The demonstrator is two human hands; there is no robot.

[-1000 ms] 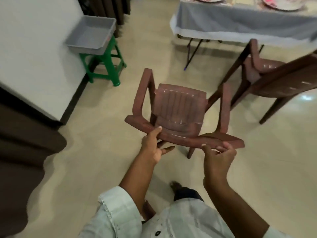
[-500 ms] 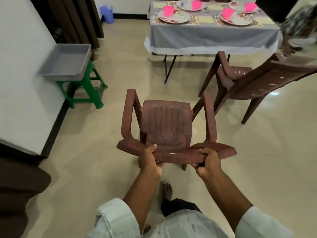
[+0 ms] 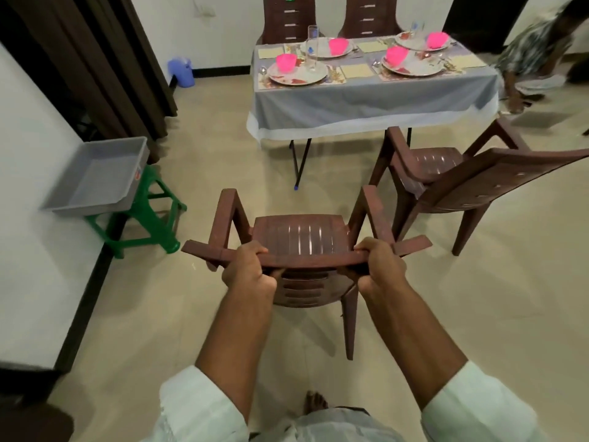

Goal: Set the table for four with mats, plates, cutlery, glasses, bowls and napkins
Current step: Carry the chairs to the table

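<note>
Both hands grip the top rail of a brown plastic chair [image 3: 299, 240] at frame centre: left hand [image 3: 248, 269] and right hand [image 3: 381, 266], fingers clamped over it. The set surface [image 3: 373, 100], with plates [image 3: 298, 74] and pink bowls [image 3: 286, 62], stands at upper centre.

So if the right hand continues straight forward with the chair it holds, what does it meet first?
Probably the second brown chair, which stands ahead and slightly right of the right hand. The carried chair would likely touch it before the table; depth is uncertain.
</note>
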